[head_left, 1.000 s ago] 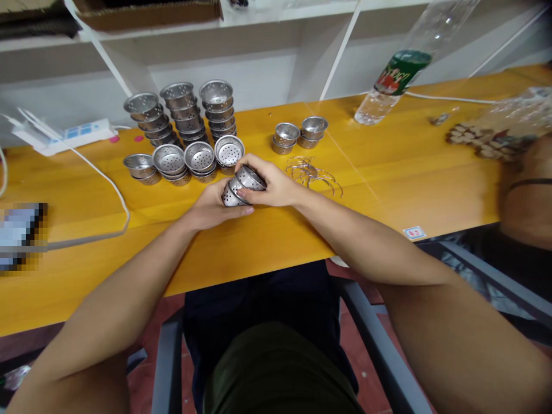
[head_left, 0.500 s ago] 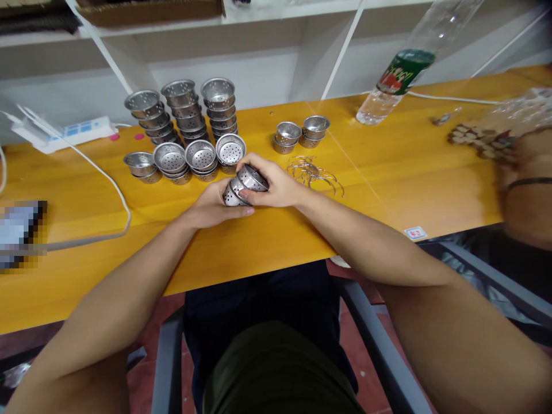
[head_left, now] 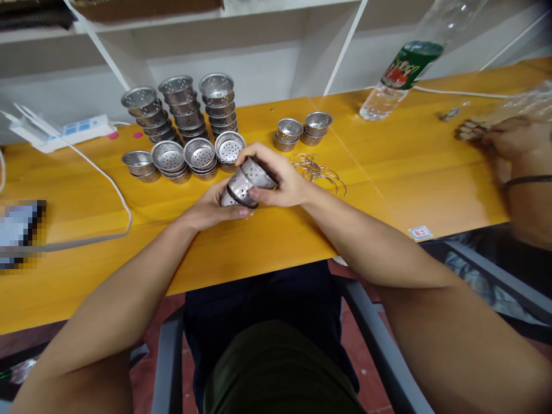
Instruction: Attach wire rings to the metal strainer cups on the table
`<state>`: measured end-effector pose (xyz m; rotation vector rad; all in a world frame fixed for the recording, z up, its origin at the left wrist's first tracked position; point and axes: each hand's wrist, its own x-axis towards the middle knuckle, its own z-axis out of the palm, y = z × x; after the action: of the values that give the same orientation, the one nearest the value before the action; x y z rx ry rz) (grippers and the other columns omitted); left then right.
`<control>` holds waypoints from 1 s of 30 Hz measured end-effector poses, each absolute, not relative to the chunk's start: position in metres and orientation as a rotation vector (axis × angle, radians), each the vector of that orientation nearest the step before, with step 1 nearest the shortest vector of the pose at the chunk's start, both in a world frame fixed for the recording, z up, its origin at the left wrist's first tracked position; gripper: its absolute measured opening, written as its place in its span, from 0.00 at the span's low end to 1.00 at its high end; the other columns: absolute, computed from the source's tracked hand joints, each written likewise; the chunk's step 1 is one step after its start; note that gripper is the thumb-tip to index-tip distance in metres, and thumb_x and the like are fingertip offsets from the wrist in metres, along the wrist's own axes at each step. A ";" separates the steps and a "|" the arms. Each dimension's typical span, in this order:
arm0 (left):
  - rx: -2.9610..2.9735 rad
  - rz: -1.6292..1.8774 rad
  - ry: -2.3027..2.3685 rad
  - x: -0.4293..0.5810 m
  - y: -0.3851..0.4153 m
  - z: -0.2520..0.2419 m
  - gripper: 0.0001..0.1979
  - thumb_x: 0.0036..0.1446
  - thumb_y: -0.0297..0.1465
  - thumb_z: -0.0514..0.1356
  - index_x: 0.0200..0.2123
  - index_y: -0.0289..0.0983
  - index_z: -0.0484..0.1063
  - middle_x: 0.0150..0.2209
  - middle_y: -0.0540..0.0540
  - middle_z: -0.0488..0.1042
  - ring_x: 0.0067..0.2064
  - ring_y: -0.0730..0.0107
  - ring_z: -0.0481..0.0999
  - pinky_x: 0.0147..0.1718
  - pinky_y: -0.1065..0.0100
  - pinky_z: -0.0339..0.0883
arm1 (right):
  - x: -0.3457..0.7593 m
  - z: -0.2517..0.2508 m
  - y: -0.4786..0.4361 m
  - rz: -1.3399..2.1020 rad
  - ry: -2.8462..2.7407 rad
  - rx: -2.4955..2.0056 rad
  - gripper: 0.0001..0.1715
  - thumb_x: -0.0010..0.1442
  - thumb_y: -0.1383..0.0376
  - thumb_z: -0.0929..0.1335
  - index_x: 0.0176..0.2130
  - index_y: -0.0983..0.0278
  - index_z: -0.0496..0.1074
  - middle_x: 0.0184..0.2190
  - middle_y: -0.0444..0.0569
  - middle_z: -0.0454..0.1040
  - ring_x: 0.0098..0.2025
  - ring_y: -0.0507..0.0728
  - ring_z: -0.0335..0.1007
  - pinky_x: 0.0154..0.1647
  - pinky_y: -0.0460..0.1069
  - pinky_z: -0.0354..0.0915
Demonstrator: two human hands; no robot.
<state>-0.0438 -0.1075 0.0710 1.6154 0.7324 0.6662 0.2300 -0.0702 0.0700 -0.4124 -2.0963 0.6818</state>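
Perforated metal cups (head_left: 240, 185), nested and tilted, are held between my two hands above the table. My left hand (head_left: 209, 208) is closed around the lower cup at the left. From above and the right, my right hand (head_left: 287, 179) grips the upper part of the stack with thumb and fingers; how many cups are nested is partly hidden. Just behind my hands stands a front row of short cup stacks (head_left: 200, 155). Taller cup stacks (head_left: 179, 92) rise behind that row. Bent metal wire pieces (head_left: 317, 171) lie beyond my right hand.
Two small cup stacks (head_left: 288, 131) stand behind the wires. A water bottle (head_left: 390, 86) is at the back right. A power strip (head_left: 71, 133) with cables and a blurred phone (head_left: 19, 233) lie left. At right, another person's hand (head_left: 515, 138) touches small brown pieces (head_left: 471, 130).
My right hand has shifted slightly right and up, and the upper cup stands further out of the lower one. The other person's hand has come into view over the brown pieces.
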 end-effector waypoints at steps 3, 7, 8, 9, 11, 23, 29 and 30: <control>1.798 0.729 0.827 -0.049 -0.103 0.070 0.49 0.53 0.68 0.90 0.63 0.43 0.85 0.54 0.39 0.92 0.54 0.45 0.94 0.61 0.45 0.93 | 0.242 0.071 -0.059 0.613 -1.999 -0.550 0.55 0.75 0.18 0.72 0.72 0.56 0.75 0.63 0.58 0.80 0.61 0.73 0.80 0.69 0.73 0.83; 2.067 0.742 0.962 -0.059 -0.097 0.073 0.48 0.52 0.61 0.91 0.68 0.44 0.86 0.66 0.38 0.89 0.70 0.37 0.89 0.79 0.39 0.83 | 0.268 0.071 -0.034 0.465 -1.885 -0.787 0.53 0.79 0.14 0.64 0.67 0.53 0.79 0.59 0.57 0.82 0.62 0.75 0.80 0.73 0.76 0.80; 2.084 0.734 0.974 -0.061 -0.096 0.073 0.48 0.53 0.58 0.91 0.70 0.44 0.86 0.69 0.38 0.88 0.73 0.36 0.88 0.81 0.39 0.81 | 0.275 0.070 -0.028 0.433 -1.861 -0.824 0.52 0.80 0.15 0.62 0.65 0.52 0.80 0.57 0.57 0.82 0.62 0.75 0.81 0.75 0.77 0.80; 2.082 0.721 0.973 -0.062 -0.096 0.073 0.47 0.54 0.55 0.90 0.71 0.44 0.84 0.71 0.37 0.88 0.74 0.36 0.88 0.81 0.40 0.81 | 0.281 0.069 -0.022 0.407 -1.843 -0.856 0.50 0.81 0.16 0.62 0.63 0.52 0.81 0.55 0.56 0.82 0.61 0.75 0.81 0.76 0.77 0.79; 2.061 0.693 0.949 -0.063 -0.096 0.071 0.46 0.57 0.49 0.87 0.74 0.43 0.81 0.71 0.37 0.88 0.72 0.39 0.89 0.77 0.43 0.85 | 0.292 0.066 -0.014 0.364 -1.826 -0.912 0.48 0.80 0.16 0.66 0.62 0.52 0.81 0.54 0.56 0.84 0.62 0.75 0.82 0.78 0.78 0.79; 2.116 0.679 0.923 -0.062 -0.102 0.070 0.59 0.60 0.51 0.87 0.85 0.40 0.70 0.85 0.27 0.79 0.87 0.28 0.81 0.90 0.30 0.72 | 0.267 0.078 -0.044 0.341 -1.990 -0.842 0.47 0.78 0.18 0.73 0.62 0.55 0.78 0.57 0.60 0.80 0.68 0.80 0.77 0.84 0.86 0.73; 2.176 0.995 1.057 -0.042 -0.111 0.070 0.63 0.51 0.55 0.94 0.82 0.45 0.75 0.79 0.33 0.84 0.81 0.25 0.85 0.84 0.34 0.80 | 0.210 0.082 -0.102 0.446 -2.043 -0.832 0.45 0.83 0.23 0.71 0.70 0.55 0.74 0.63 0.62 0.77 0.68 0.79 0.76 0.80 0.79 0.79; 2.183 1.006 1.114 -0.041 -0.113 0.070 0.58 0.53 0.53 0.93 0.80 0.46 0.77 0.75 0.35 0.87 0.77 0.26 0.87 0.82 0.33 0.82 | 0.204 0.080 -0.107 0.448 -2.046 -0.848 0.44 0.83 0.24 0.70 0.70 0.56 0.73 0.64 0.62 0.76 0.67 0.78 0.77 0.78 0.78 0.80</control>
<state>-0.0406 -0.1134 0.0699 2.1826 1.1136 1.0058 0.2043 -0.1069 0.0805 -0.8476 -2.0456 0.4482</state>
